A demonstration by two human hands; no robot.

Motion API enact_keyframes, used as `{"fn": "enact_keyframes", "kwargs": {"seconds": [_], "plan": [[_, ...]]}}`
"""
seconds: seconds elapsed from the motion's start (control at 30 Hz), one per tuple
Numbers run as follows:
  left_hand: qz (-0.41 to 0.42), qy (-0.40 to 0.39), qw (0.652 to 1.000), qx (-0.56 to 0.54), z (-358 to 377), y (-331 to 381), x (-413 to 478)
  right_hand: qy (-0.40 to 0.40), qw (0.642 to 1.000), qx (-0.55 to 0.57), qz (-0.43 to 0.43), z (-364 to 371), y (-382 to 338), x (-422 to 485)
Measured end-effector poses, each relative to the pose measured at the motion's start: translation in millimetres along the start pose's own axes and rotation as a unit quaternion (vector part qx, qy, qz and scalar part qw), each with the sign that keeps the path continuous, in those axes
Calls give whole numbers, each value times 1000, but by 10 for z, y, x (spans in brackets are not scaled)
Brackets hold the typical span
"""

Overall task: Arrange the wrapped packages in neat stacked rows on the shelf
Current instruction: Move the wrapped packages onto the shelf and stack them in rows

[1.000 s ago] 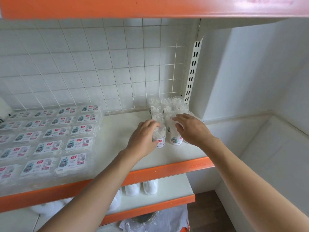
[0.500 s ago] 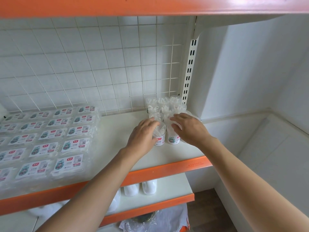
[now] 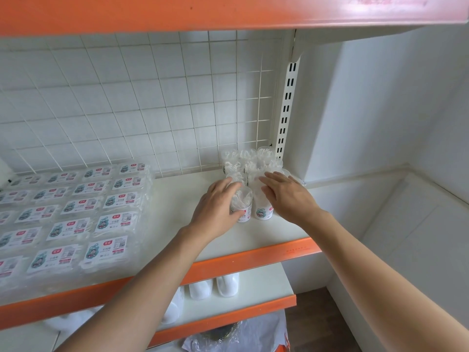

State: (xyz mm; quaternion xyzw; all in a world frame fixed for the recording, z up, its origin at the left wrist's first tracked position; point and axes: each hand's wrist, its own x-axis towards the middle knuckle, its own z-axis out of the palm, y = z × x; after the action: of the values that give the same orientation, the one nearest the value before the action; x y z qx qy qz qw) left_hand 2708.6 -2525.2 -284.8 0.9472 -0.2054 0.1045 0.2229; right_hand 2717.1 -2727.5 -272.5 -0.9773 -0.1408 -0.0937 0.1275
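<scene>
Several small clear wrapped packages with white labels stand in a tight cluster at the back right of the white shelf. My left hand curls around the front left package, thumb on its label. My right hand lies with straight fingers against the right side of the front right package. The two front packages stand upright, side by side and touching. My hands hide parts of both.
Flat labelled packs lie in stacked rows on the shelf's left half. A white wire grid backs the shelf, with a slotted upright at its right. An orange shelf edge runs in front; white items sit on the lower shelf.
Both hands stay on the two front packages and have hardly shifted. The camera view has drifted slightly to the right.
</scene>
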Motion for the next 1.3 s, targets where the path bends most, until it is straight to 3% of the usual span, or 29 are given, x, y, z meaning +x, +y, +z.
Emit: {"fn": "enact_keyframes", "kwargs": {"seconds": [0.27,0.53,0.73,0.93,1.3], "plan": [[-20,-72,997,-7,-37,-15,7,-32,999,-23,12,-19,53,-66],[-14,-73,997,-3,-57,10,-10,-30,999,-7,11,-29,38,-86],[-22,-62,998,-6,-107,45,-3,28,999,41,23,-116,154,-87],[-47,-81,996,-11,-97,92,-14,-13,995,59,82,-154,260,-152],[-56,-80,995,-6,-134,138,-34,-6,996,67,61,-67,298,-166]]}}
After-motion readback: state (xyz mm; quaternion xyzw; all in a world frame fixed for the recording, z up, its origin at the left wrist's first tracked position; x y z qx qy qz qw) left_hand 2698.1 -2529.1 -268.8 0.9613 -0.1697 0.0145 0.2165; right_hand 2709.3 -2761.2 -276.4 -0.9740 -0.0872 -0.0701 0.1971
